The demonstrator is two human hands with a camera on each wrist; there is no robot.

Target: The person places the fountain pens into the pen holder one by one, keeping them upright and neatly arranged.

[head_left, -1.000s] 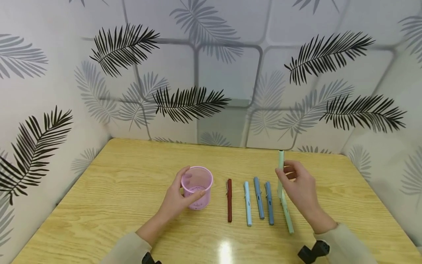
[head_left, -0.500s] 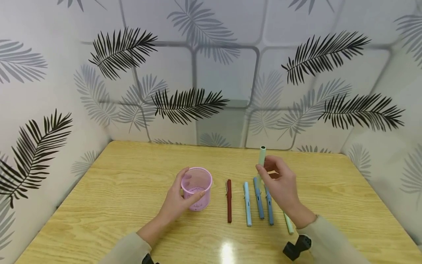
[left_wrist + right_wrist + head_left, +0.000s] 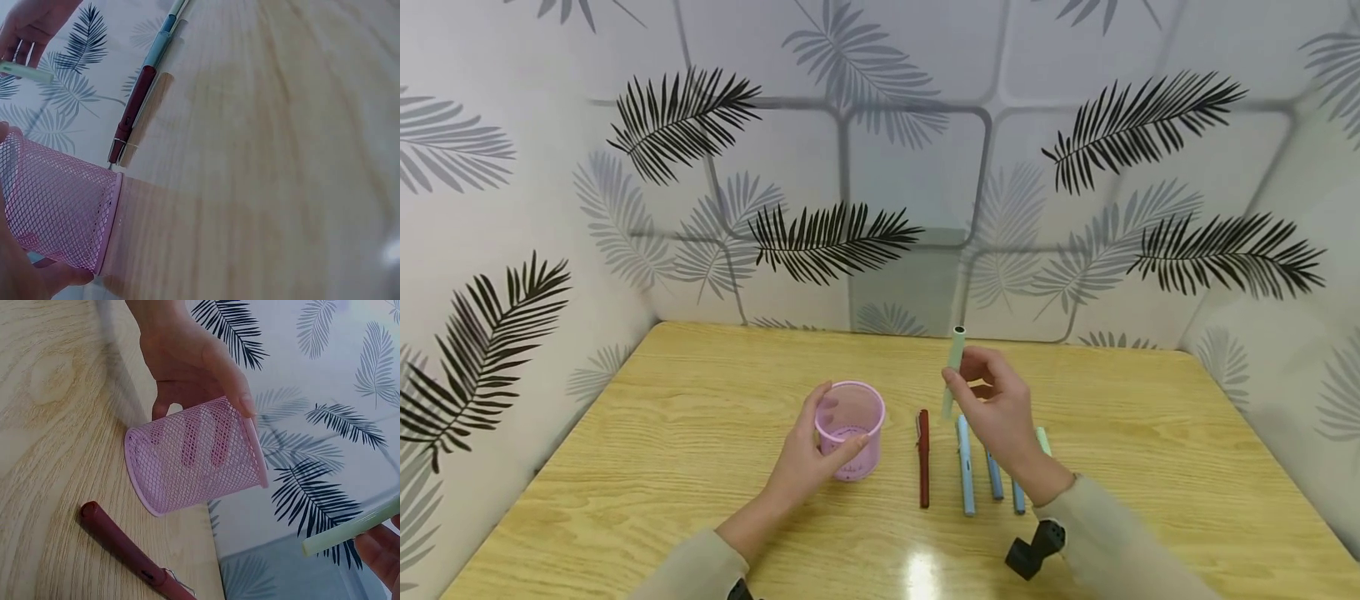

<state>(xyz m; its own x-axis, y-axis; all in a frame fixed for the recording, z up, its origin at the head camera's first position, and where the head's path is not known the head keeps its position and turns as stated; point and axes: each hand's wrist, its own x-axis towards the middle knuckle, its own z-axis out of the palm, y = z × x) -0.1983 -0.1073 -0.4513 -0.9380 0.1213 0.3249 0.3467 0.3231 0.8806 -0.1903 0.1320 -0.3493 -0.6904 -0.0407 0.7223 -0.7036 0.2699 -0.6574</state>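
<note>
My left hand (image 3: 801, 454) curls round the near left side of a pink mesh pen holder (image 3: 859, 457), which stands upright on the wooden table. Its thumb lies by the rim in the head view, and several fingers show through the mesh in the right wrist view. Pinched between the thumb and fingers of my right hand (image 3: 1000, 404) is a pale green pen (image 3: 954, 358), held nearly upright above the table. A dark red pen (image 3: 923, 458) lies between the holder and that hand. A light blue pen (image 3: 966, 475) lies just below the raised pen.
Two darker blue pens, one a medium blue pen (image 3: 995, 479), lie partly hidden under my right hand and wrist. Beyond them another green pen (image 3: 1042, 440) is mostly covered by the forearm. A leaf-patterned wall covering (image 3: 910, 283) borders the table (image 3: 700, 400) at the back and sides.
My right hand has carried the green pen leftward, from over the other green pen to above the light blue pen. The left hand and pen holder have stayed in place.
</note>
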